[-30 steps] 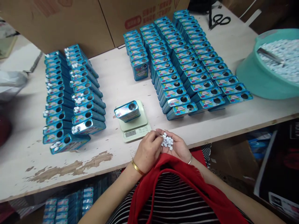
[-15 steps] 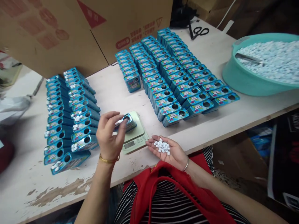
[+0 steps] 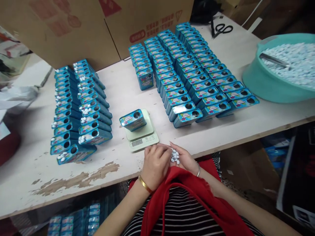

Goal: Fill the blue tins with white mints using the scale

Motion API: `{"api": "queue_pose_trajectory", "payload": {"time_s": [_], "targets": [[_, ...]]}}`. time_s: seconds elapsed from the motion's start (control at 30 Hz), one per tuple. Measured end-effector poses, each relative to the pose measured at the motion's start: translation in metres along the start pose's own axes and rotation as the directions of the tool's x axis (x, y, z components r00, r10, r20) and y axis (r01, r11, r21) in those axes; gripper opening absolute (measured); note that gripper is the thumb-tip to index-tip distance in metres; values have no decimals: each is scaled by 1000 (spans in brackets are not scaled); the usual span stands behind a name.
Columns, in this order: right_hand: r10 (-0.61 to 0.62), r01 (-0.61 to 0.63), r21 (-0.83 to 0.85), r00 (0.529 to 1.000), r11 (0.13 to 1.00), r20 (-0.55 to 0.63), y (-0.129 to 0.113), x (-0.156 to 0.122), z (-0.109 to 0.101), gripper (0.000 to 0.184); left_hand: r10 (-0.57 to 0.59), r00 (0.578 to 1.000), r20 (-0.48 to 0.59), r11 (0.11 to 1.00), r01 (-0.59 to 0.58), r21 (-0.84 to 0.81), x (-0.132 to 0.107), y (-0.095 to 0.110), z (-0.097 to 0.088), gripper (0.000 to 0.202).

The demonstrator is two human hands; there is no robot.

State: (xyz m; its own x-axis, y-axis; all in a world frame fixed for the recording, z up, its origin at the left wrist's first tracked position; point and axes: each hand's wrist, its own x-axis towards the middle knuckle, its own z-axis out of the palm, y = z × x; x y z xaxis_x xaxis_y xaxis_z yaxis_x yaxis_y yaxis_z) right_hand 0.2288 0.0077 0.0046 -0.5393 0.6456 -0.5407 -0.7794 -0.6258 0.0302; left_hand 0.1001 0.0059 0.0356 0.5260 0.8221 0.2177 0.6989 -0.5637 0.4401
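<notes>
My right hand (image 3: 185,159) lies palm up at the table's near edge, cupped around a small heap of white candies (image 3: 175,156). The fingers of my left hand (image 3: 155,164) are curled together and pinch into that heap. Just beyond both hands a blue tin (image 3: 133,120) with a round hole in its top lies on a small pale green scale (image 3: 142,136).
Rows of blue tins topped with candies (image 3: 78,108) stand at the left; a larger block of open tins (image 3: 192,72) stands at the right. A teal basin of white candies (image 3: 283,70) holds a metal scoop. Scissors (image 3: 221,29) and cardboard boxes (image 3: 73,29) lie at the back.
My left hand has come back from the tin on the scale to the candies in my right palm. The right hand stayed near the table edge.
</notes>
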Motion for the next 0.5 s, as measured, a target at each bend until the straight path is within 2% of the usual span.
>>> {"api": "queue_pose_trajectory", "payload": {"time_s": [0.23, 0.37, 0.5], "targets": [[11, -11, -1, 1000, 1000, 15, 3, -10, -15, 17, 85, 995, 44, 994, -81, -70, -5, 6, 1, 16], [31, -31, 52, 1000, 998, 5, 2, -10, -16, 18, 49, 999, 24, 996, -47, -80, -7, 9, 4, 15], [-16, 15, -48, 1000, 999, -20, 3, -10, -15, 21, 31, 999, -39, 991, -36, -131, -10, 11, 3, 14]]}}
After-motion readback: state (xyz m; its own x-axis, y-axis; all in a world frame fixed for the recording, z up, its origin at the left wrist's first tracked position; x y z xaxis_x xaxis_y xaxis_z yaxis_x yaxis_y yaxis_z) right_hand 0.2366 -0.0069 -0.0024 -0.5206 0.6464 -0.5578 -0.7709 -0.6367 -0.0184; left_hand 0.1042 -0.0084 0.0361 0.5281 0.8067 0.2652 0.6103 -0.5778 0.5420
